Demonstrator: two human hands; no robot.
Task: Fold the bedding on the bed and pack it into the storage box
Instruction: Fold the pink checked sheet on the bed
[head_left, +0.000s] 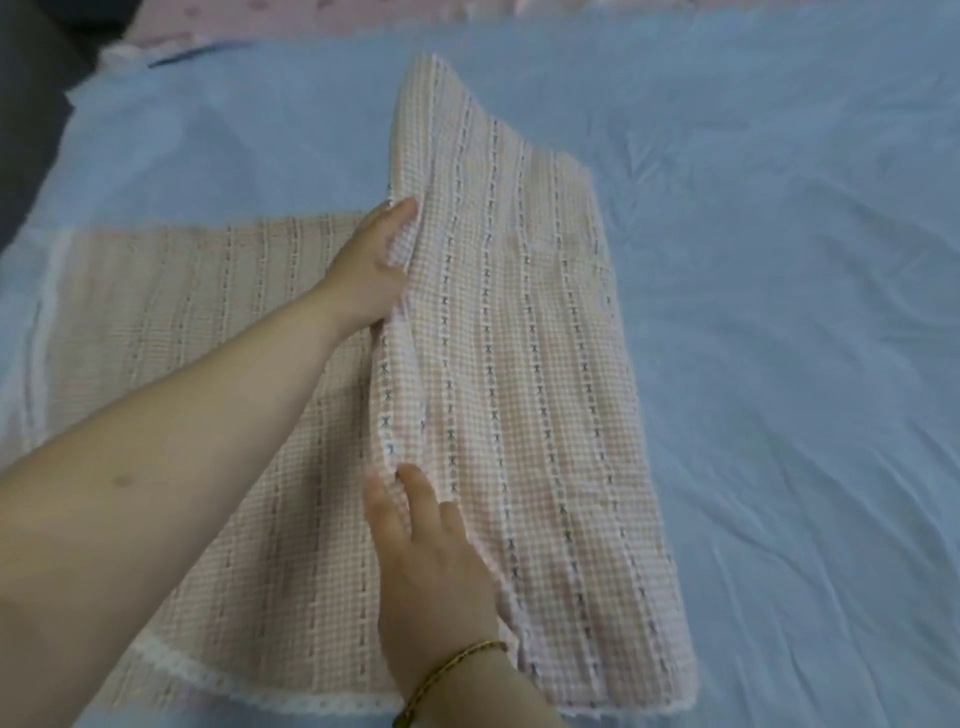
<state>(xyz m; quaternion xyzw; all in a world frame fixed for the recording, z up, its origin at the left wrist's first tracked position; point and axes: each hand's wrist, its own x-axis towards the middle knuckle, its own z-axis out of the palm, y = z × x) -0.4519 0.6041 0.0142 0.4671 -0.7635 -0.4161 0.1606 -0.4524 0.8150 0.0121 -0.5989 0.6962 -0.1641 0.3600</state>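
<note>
A pink checked cloth (545, 364) with white lace trim lies on the blue bed sheet (779, 312), in the middle of the head view. Its right half is lifted as a flap over the flat left half (208, 415). My left hand (371, 265) grips the flap's raised edge near the middle, thumb on top and fingers hidden behind the fabric. My right hand (426, 561), with a gold bracelet on the wrist, lies with straight fingers against the flap's lower edge, its outer fingers hidden under the cloth. No storage box is in view.
More pink patterned bedding (363, 15) lies along the far edge of the bed. The bed's left edge drops to a dark area (31, 104). Wrinkled blue sheet stretches to the right of the cloth.
</note>
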